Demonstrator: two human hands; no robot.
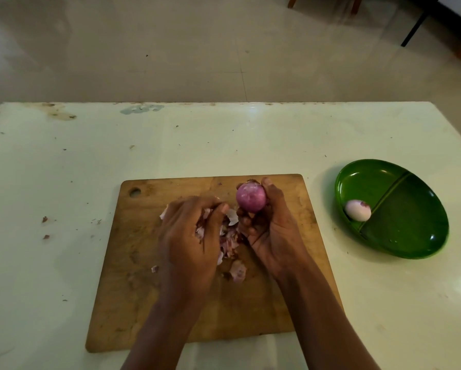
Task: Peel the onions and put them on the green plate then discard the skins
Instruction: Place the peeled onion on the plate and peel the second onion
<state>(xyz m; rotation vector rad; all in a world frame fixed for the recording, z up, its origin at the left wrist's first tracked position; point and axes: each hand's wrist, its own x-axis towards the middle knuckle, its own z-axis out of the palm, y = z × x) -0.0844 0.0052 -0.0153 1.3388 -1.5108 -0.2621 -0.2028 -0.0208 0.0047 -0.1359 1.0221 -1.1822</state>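
My right hand (270, 231) holds a purple peeled onion (251, 197) above the wooden cutting board (149, 276), fingers and thumb curled round it. My left hand (189, 239) sits just to its left, fingers curled round a bunch of onion skins (230, 243) heaped on the board. A pale peeled onion (358, 210) lies in the left compartment of the green plate (410, 225), which stands on the table to the right of the board.
The board lies on a white table (64, 182) with stains near its far edge. A few skin scraps (45, 219) lie on the table left of the board. Chair and table legs (416, 25) stand on the floor beyond.
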